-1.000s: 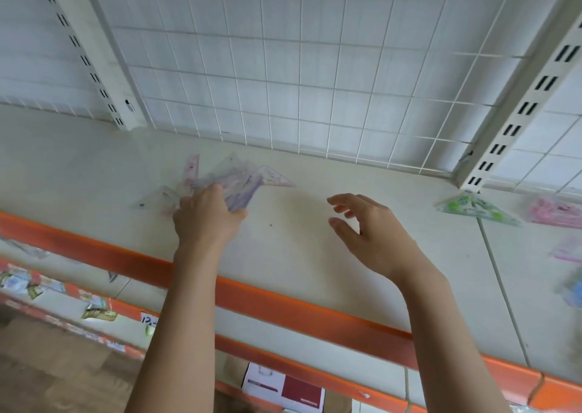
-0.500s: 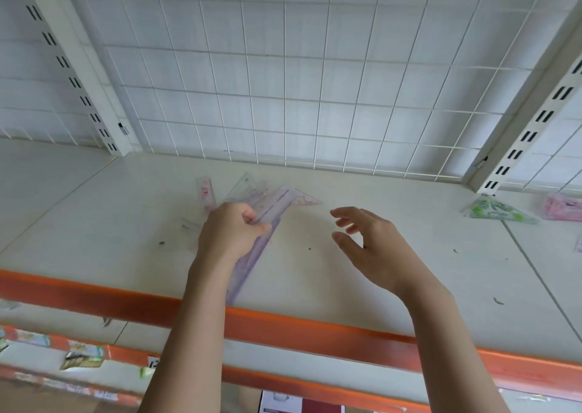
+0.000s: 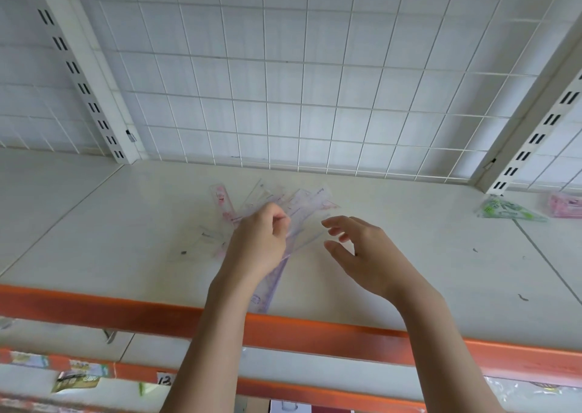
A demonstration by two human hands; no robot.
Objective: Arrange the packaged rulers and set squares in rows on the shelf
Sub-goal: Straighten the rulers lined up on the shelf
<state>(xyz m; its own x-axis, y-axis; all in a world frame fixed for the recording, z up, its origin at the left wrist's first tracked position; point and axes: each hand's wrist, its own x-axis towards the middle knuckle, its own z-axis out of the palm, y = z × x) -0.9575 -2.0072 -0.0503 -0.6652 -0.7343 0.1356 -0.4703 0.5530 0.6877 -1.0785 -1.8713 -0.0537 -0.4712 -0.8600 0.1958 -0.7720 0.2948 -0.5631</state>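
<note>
My left hand (image 3: 258, 244) grips a fanned bundle of clear packaged rulers and set squares (image 3: 302, 211) with purple and pink print, held just above the white shelf (image 3: 94, 223). One purple ruler (image 3: 269, 289) of the bundle hangs down toward the orange shelf lip. My right hand (image 3: 362, 248) hovers beside the bundle's right edge, fingers spread and loosely bent, holding nothing. A green packaged set square (image 3: 507, 209) and a pink package (image 3: 565, 204) lie on the shelf at the far right.
A white wire grid (image 3: 283, 81) backs the shelf, with slotted uprights at left (image 3: 82, 78) and right (image 3: 535, 135). An orange rail (image 3: 94, 308) edges the shelf front. A lower shelf with labels shows below.
The view has shifted so the bundle sits nearer the middle of the shelf. My left hand has turned the bundle more upright. My right hand has closed in on its right edge.
</note>
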